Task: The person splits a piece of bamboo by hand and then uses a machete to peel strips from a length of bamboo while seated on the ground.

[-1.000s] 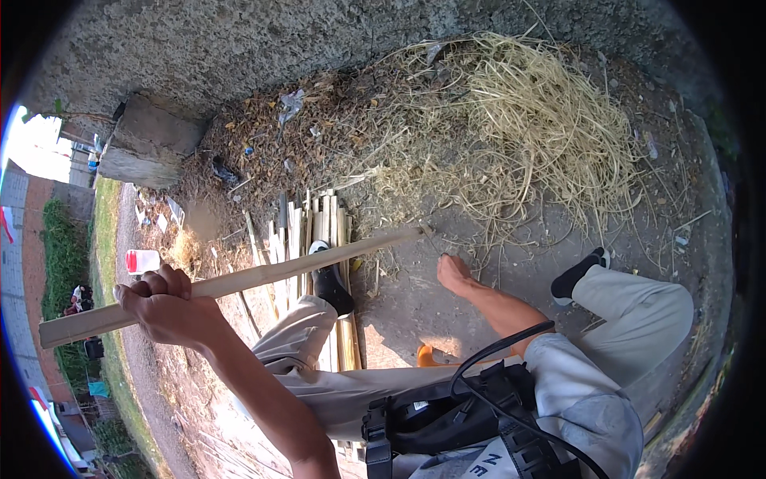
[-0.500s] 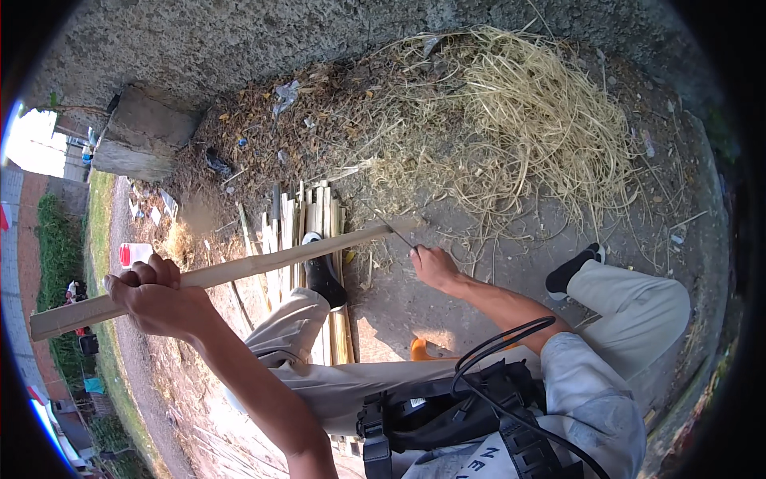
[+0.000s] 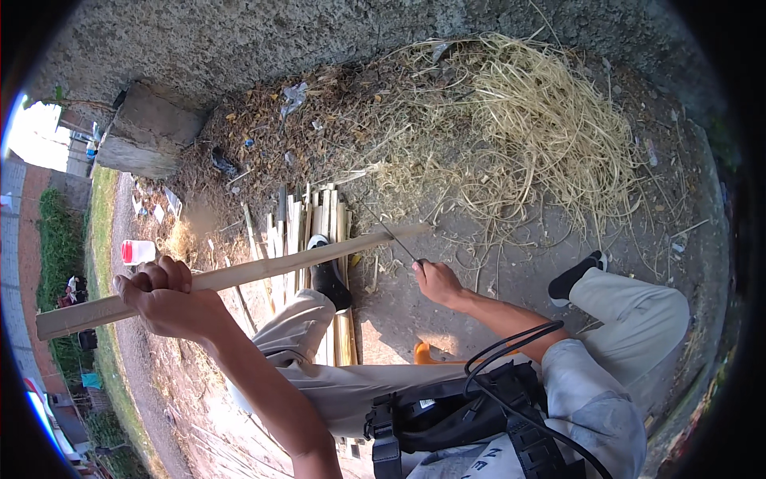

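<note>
My left hand is wrapped round a long pale bamboo slat, near its wide end at the left. The slat slants up and away to the right, its far end over the ground. In my right hand is a knife with a thin dark blade; the handle is mostly hidden in the fist. The blade crosses the slat close to its far end, seemingly against it. Below the slat, a stack of split bamboo slats lies on the ground with my left shoe on it.
A heap of shavings spreads at the far right, with dry leaves and litter to its left. Behind runs a rough wall, with a concrete block at far left. A red-and-white container stands left; something orange is beneath my legs.
My right hand has drawn slightly back toward me with the knife, so more blade shows between fist and slat. My left hand keeps its grip; the whole view has shifted a little.
</note>
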Demonstrator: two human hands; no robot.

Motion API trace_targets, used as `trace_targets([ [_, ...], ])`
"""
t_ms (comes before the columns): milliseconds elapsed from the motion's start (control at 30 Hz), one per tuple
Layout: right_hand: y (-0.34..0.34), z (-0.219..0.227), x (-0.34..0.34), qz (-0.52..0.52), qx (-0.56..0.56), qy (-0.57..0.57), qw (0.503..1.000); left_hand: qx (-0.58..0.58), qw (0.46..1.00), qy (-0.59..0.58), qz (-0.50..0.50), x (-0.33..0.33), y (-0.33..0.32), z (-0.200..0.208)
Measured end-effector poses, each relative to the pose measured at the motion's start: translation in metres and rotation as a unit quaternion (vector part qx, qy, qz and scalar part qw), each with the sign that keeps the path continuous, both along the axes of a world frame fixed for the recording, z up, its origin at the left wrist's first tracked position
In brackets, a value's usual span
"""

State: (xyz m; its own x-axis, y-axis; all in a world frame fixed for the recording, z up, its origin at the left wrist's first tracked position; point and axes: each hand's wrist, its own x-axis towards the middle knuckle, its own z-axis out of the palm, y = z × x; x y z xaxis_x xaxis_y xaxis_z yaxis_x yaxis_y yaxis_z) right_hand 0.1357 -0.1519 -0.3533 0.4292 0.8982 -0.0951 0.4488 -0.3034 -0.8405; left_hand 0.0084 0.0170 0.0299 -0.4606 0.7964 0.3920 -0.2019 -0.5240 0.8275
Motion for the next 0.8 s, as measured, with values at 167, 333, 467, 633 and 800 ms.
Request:
trace_targets([
  [167, -0.012, -0.002, 0.011, -0.012, -0.091, 0.014, 0.996, 0.020, 0.988, -0.065, -0.135, -0.019, -0.011, -0.005],
  [333, -0.044, -0.004, 0.041, -0.039, -0.257, -0.008, 0.966, 0.007, 0.993, -0.045, -0.105, -0.020, -0.041, -0.004],
  [467, -0.060, 0.027, 0.047, -0.045, -0.260, 0.012, 0.965, -0.025, 0.989, -0.056, -0.137, -0.028, -0.040, -0.004],
  [633, -0.076, 0.055, 0.052, -0.040, -0.272, 0.033, 0.961, -0.031, 0.988, -0.063, -0.137, -0.024, -0.041, -0.004],
  [800, -0.091, 0.012, 0.036, -0.074, -0.211, -0.010, 0.975, -0.009, 0.988, -0.047, -0.147, -0.007, -0.044, -0.003],
])
